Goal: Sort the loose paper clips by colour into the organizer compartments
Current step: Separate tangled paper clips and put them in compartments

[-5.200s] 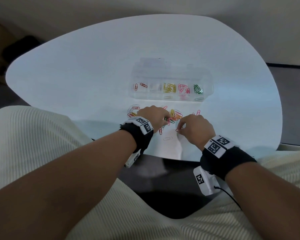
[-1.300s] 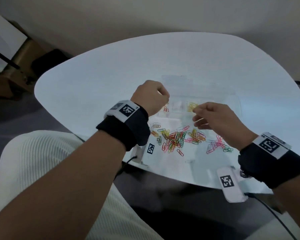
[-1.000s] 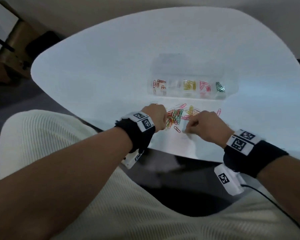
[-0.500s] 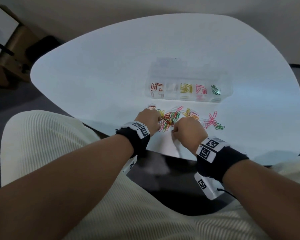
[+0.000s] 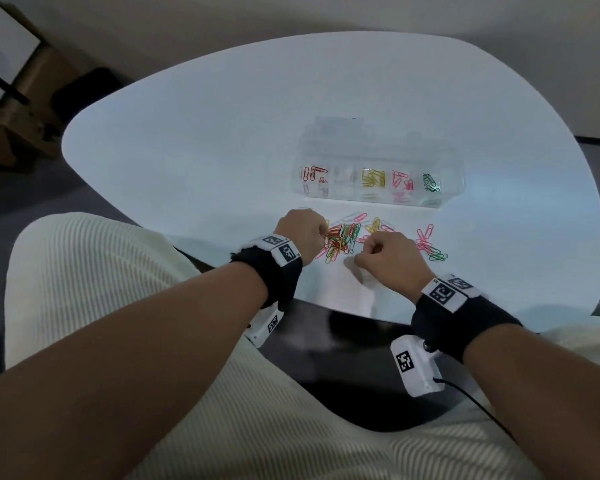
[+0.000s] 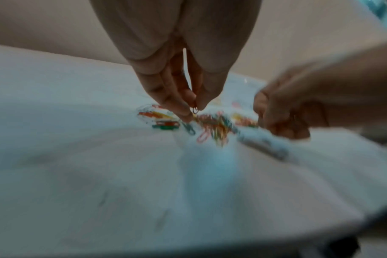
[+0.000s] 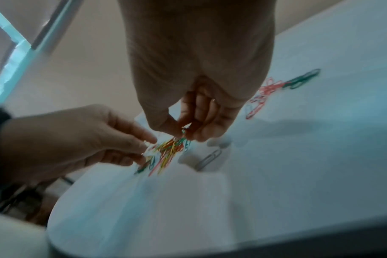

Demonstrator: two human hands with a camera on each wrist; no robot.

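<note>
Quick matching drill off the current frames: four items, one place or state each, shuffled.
1. left hand
2. yellow clips
3. green clips
4. grey clip

a. organizer's rightmost filled compartment
b. lies alone on the table, near side of the mixed pile
c. pinches a small clip at the fingertips
d. organizer's middle compartment

Pairs: 1-c, 2-d, 3-a, 4-b

bare forearms; black wristbands point(image 5: 458, 318) with white square-code tags; white wrist cameras point(image 5: 414, 365), black cable; cream ribbed trousers point(image 5: 94, 271).
</note>
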